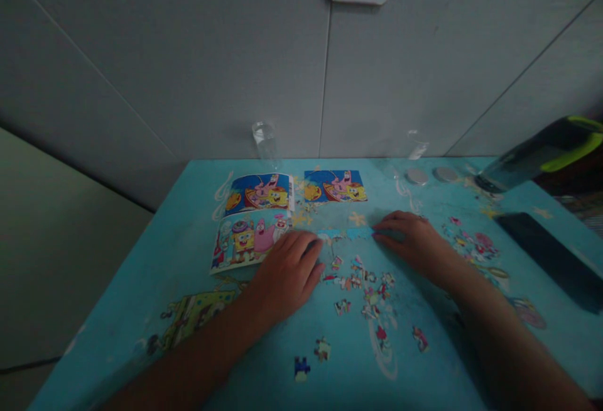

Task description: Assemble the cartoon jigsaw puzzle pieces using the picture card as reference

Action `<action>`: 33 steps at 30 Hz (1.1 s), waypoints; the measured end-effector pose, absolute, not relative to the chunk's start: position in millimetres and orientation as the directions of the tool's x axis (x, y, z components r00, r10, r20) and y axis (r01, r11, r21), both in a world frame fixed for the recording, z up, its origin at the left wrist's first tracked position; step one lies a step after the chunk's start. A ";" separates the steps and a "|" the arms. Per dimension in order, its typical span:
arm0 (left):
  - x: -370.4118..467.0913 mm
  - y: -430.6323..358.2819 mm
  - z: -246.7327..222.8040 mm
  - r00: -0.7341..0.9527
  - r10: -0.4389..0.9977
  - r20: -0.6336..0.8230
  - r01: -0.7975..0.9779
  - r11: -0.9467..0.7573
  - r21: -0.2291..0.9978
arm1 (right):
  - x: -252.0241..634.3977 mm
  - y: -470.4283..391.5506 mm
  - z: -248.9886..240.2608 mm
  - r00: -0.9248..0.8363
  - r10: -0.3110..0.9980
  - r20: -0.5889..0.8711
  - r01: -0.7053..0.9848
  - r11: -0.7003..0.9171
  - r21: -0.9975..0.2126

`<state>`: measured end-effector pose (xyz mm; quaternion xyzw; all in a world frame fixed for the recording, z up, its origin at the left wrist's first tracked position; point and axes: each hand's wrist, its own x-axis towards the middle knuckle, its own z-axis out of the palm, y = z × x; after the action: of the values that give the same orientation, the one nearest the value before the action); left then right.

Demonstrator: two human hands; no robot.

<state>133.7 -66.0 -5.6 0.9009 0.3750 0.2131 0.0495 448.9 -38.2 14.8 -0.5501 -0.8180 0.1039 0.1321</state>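
Puzzle strip [346, 233]: pale blue, flat on the bench [127, 310] between the two hands, just past the loose pieces [355, 281].
Left hand [289, 273]: palm down, fingers bent, near the strip's left end; could not tell if it gripped anything.
Right hand [414, 241]: fingertips at the strip's right end, fingers close together; could not tell if they pinched it or only pressed.
Loose pieces: scattered on the near side of the strip, some overlapping or touching.
Blue piece [301, 369]: well apart from the main group, nearer the person, just beside a tan piece [323, 349].
Picture sheet [253, 239]: beyond the left hand, a smaller picture card [342, 189] to its right.
Strip risk: uneven pressure from the two ends could have bowed it or popped a joint open.
Sleeve-side risk: the right forearm lay low near a stray piece [419, 339]; a sweep inward could have shoved it.
Mix-up risk: the bench's printed cartoons resembled the pieces, so one could have been overlooked.
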 end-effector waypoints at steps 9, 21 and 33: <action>133.6 -66.3 -5.4 0.639 0.695 0.331 0.647 -0.718 0.258 | 448.2 -38.7 12.8 -0.364 0.925 0.113 0.870 0.381 -0.313; 125.7 -69.9 8.0 0.604 0.643 0.470 0.649 -0.740 0.177 | 445.2 -40.0 20.4 -0.328 0.913 0.241 0.838 0.399 -0.371; 100.2 -68.5 31.2 0.570 0.635 0.521 0.738 -0.675 0.017 | 434.0 -44.9 28.2 -0.276 0.901 0.335 0.819 0.403 -0.409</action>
<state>100.2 -68.5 31.2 0.8801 0.3900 0.2511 -0.1017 434.0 -44.9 28.2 -0.5409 -0.7949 0.0778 0.2637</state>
